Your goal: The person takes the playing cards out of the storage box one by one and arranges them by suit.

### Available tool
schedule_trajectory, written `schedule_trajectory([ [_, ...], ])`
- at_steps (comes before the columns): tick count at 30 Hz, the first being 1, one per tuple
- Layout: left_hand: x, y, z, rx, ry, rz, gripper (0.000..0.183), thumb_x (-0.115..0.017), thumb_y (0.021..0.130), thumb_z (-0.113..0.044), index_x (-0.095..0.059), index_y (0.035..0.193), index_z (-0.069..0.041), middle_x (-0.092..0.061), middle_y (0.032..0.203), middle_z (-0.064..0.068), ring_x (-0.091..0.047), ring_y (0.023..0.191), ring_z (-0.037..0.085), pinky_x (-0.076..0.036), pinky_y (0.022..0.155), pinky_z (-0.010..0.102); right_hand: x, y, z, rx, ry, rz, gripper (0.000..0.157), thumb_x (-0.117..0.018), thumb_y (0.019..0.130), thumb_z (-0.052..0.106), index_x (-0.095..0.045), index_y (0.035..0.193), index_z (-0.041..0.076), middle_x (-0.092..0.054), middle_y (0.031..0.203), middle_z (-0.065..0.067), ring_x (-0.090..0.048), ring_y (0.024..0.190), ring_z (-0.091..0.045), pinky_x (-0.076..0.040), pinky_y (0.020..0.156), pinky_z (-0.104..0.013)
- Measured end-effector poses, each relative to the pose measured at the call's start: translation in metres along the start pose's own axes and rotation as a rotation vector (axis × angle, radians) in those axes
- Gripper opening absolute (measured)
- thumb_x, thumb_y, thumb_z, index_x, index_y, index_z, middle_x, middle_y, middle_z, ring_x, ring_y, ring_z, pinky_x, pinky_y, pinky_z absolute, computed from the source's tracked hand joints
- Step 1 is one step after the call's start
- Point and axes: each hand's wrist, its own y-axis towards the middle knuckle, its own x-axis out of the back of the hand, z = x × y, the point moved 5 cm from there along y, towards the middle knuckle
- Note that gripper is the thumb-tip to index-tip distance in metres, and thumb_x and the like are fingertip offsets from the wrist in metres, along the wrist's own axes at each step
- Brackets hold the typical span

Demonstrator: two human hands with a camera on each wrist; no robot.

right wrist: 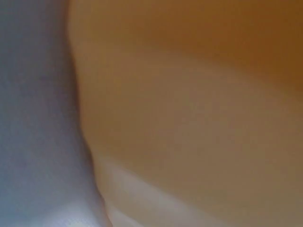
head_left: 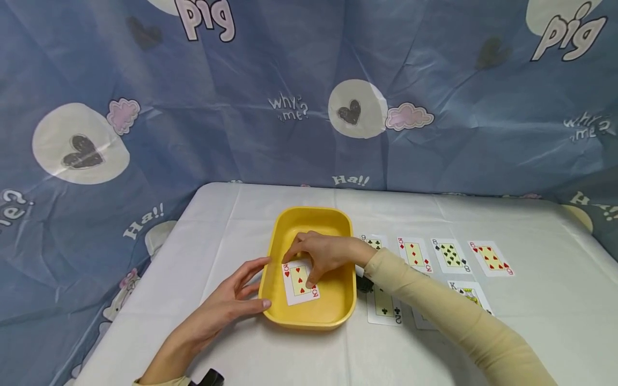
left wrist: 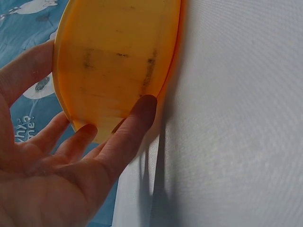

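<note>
My right hand reaches into a yellow plastic tray and holds a three of hearts playing card by its edges, fingers at the upper left and thumb at the lower right. The card lies face up, low inside the tray. At the tray's left side, my left hand touches the outer wall with fingertips and thumb spread apart. The left wrist view shows that hand around the near end of the orange-looking tray wall. A blurred tan-yellow surface fills most of the right wrist view.
Face-up cards lie right of the tray: three of diamonds, eight of spades, six of hearts, king of spades, two of clubs. My right sleeve covers others partly. A blue printed cloth hangs behind the white table.
</note>
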Motion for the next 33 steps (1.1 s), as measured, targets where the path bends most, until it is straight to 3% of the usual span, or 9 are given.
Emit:
schedule_trajectory([
  [6, 0.000, 0.000, -0.001, -0.005, -0.002, 0.010, 0.076, -0.080, 0.082, -0.014, -0.042, 0.146, -0.027, -0.023, 0.158, -0.001, -0.043, 0.134, 0.031, -0.044, 0.099, 0.045, 0.000, 0.001, 0.002, 0.064, 0.061, 0.033, 0.068, -0.090, 0.073, 0.021, -0.051, 0.128, 0.029, -0.054, 0.114, 0.009, -0.047, 0.105, -0.012, -0.038, 0.091, -0.026],
  [13, 0.000, -0.001, -0.001, -0.018, 0.003, 0.037, 0.073, -0.079, 0.084, -0.016, -0.042, 0.146, -0.029, -0.022, 0.158, -0.001, -0.043, 0.134, 0.030, -0.043, 0.099, 0.045, 0.002, -0.001, 0.004, 0.147, 0.155, -0.002, 0.063, -0.081, 0.080, 0.005, -0.051, 0.130, 0.030, -0.057, 0.098, 0.004, -0.051, 0.082, -0.012, -0.042, 0.074, -0.024],
  [16, -0.001, -0.001, -0.001, -0.023, 0.000, 0.050, 0.072, -0.078, 0.085, -0.016, -0.041, 0.146, -0.029, -0.020, 0.159, -0.001, -0.043, 0.134, 0.029, -0.043, 0.099, 0.045, 0.007, -0.002, 0.006, 0.194, 0.193, -0.042, 0.060, -0.077, 0.082, 0.001, -0.053, 0.130, 0.028, -0.057, 0.099, 0.004, -0.050, 0.078, -0.012, -0.042, 0.069, -0.024],
  [20, 0.000, -0.001, -0.001, -0.014, -0.002, 0.032, 0.072, -0.079, 0.084, -0.016, -0.043, 0.145, -0.030, -0.022, 0.159, -0.001, -0.043, 0.134, 0.030, -0.043, 0.100, 0.047, 0.013, -0.005, 0.007, 0.230, 0.269, -0.080, 0.060, -0.074, 0.082, -0.004, -0.055, 0.131, 0.024, -0.058, 0.114, 0.006, -0.053, 0.089, -0.011, -0.045, 0.076, -0.025],
  [26, -0.001, -0.001, 0.000, 0.004, -0.009, 0.014, 0.072, -0.080, 0.083, -0.016, -0.044, 0.143, -0.032, -0.022, 0.158, -0.001, -0.043, 0.134, 0.031, -0.044, 0.099, 0.048, 0.018, -0.014, 0.008, 0.211, 0.363, -0.109, 0.055, -0.072, 0.086, -0.005, -0.055, 0.130, 0.022, -0.056, 0.126, 0.009, -0.055, 0.102, -0.010, -0.050, 0.087, -0.027],
  [33, -0.001, -0.001, 0.000, 0.013, -0.016, 0.016, 0.074, -0.079, 0.083, -0.016, -0.042, 0.146, -0.029, -0.021, 0.158, -0.002, -0.043, 0.134, 0.029, -0.045, 0.098, 0.045, 0.019, -0.036, 0.009, 0.108, 0.467, -0.217, 0.048, -0.070, 0.089, -0.002, -0.055, 0.129, 0.021, -0.059, 0.120, 0.005, -0.062, 0.093, -0.014, -0.053, 0.082, -0.030],
])
